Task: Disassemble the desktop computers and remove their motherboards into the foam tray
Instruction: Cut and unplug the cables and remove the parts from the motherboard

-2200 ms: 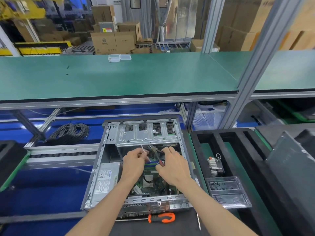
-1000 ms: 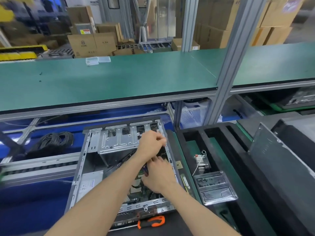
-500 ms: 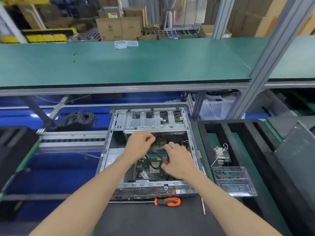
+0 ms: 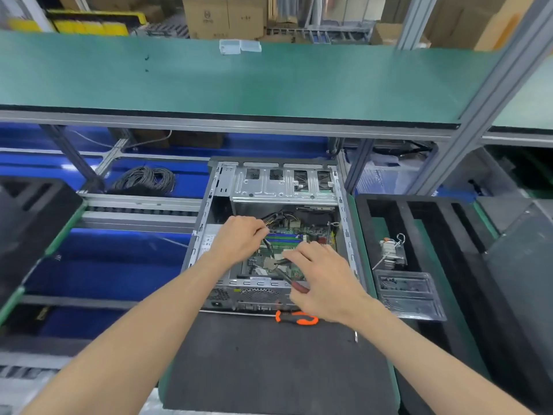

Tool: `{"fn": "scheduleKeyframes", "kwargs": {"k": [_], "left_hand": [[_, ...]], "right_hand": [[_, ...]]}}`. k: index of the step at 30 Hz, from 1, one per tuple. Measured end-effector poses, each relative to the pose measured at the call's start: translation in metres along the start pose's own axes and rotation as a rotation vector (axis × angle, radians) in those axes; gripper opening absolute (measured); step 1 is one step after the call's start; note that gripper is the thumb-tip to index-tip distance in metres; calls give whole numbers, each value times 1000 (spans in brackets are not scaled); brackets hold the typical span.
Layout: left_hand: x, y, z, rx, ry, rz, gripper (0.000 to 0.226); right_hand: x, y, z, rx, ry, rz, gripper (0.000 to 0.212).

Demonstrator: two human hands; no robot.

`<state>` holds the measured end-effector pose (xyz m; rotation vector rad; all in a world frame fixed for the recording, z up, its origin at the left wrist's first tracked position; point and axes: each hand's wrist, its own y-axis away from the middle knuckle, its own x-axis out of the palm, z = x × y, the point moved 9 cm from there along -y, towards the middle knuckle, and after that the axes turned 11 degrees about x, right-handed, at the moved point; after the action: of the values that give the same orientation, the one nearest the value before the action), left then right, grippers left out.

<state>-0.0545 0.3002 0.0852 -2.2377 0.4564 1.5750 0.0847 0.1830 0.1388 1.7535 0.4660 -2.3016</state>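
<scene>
Two hands in the case: both are down inside the open desktop case [image 4: 276, 235], working right over the motherboard [image 4: 279, 256].
Left hand: the left hand [image 4: 239, 242] sits at the board's left-rear part, fingers curled toward the yellow-and-black cable bundle [image 4: 276, 220]. Looks like a pinch on a wire or plug there, but the fingertips are hidden, so can't really tell what it's gripping.
Right hand: the right hand [image 4: 323, 280] is over the board's near-right corner, curled round a red-handled tool [image 4: 294, 283] (pliers, probably) whose dark tip angles away to the left, toward the middle of the board.
Where the board is: flat on the case floor, directly under and between the two hands, with the drive cage [image 4: 284, 185] beyond the fingers.
Long axis: hard to call, too much of it is covered.
Nearer hand: pretty even; the left is closer to the cables, the right closer to the near edge.
Where it has to go: the black foam tray [image 4: 419, 211] lies off past the right hand, just beside the case, so the right hand is the nearer one for that trip.
Best guess at the step: cables coming off first, board looks not yet free.
Also lying around: an orange-handled screwdriver [image 4: 296, 318] just in front of the case, under the right wrist.
</scene>
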Motion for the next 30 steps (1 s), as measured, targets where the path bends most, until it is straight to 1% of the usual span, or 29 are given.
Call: {"fn": "scheduleKeyframes", "kwargs": {"k": [3,6,9,13,16,22,26,30], "left_hand": [[1,0,-1,4,-50,11,41],[7,0,-1,18,-109,59,42],[10,-1,-2,23,-121,75,41],[12,0,-2,31,-138,77,41],[14,0,-2,29,-142,89,41],[17,-1,-3,34,-160,103,41],[17,-1,-4,38,-165,101,41],[19,0,-4,27,-173,115,42]], "right_hand": [[10,26,18,-55,-18,-10,53],[33,51,32,-112,-38,15,53],[70,70,39,-139,6,120,56],[121,83,33,-126,58,274,60],[150,89,26,-123,87,349,62],[172,94,21,-189,101,357,64],[170,96,24,-235,136,272,69],[159,94,30,-250,135,247,69]]}}
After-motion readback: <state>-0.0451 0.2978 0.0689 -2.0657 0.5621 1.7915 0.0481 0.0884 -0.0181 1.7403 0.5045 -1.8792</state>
